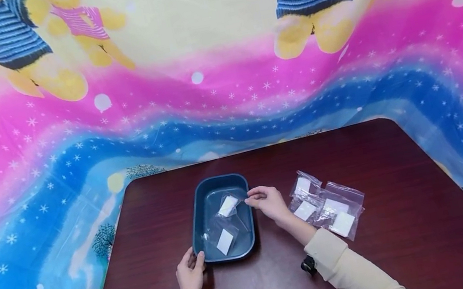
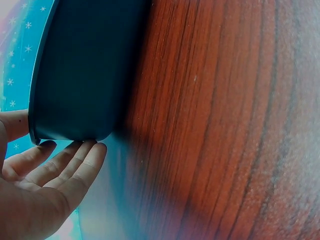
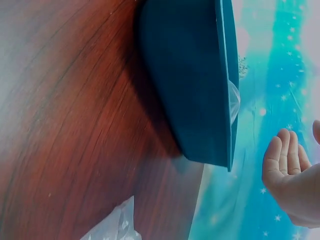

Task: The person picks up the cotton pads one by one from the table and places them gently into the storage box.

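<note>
Fingers of the right hand [image 1: 267,202] pinch the edge of a clear packet [image 1: 229,205] holding a white pad, keeping it over the far end of the blue tray [image 1: 203,206]. A second packet [image 1: 224,241] lies flat in the tray's near end. The left hand [image 1: 190,273] touches the tray's near left corner, fingers straight along its outer wall and thumb at the rim. Four more packets [image 1: 328,205] lie clustered on the dark wooden table [image 1: 411,216], just right of the right wrist.
</note>
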### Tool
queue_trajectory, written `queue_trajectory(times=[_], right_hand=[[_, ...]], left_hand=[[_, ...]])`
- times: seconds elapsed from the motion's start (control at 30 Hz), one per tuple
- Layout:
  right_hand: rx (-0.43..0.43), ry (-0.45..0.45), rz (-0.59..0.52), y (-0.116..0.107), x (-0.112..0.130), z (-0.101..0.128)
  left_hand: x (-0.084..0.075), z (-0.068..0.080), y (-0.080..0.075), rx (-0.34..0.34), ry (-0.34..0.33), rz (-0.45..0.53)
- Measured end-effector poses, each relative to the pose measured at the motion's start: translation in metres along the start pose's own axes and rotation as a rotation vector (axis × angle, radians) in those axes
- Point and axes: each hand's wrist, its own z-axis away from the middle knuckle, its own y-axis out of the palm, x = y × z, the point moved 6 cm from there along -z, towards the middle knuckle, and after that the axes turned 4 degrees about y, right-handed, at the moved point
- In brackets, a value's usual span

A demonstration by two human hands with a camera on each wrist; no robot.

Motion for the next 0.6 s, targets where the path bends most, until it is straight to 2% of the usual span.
queue_trajectory(times=[0.23,0.4,0.6], right_hand=[[-0.013,-0.005,-0.008,-0.016,-0.002,0.005],[0.019,0.017,-0.043,-0.028,0.0,0.012],[0.032,-0.002,0.038,-0.042,0.02,0.028]], left_hand=[[0.001,0.001,0.0,0.008,-0.006,0.007],[0.003,0.001,0.001,0.015,-0.012,0.02],[0.003,-0.001,0.002,0.021,-0.016,0.036]])
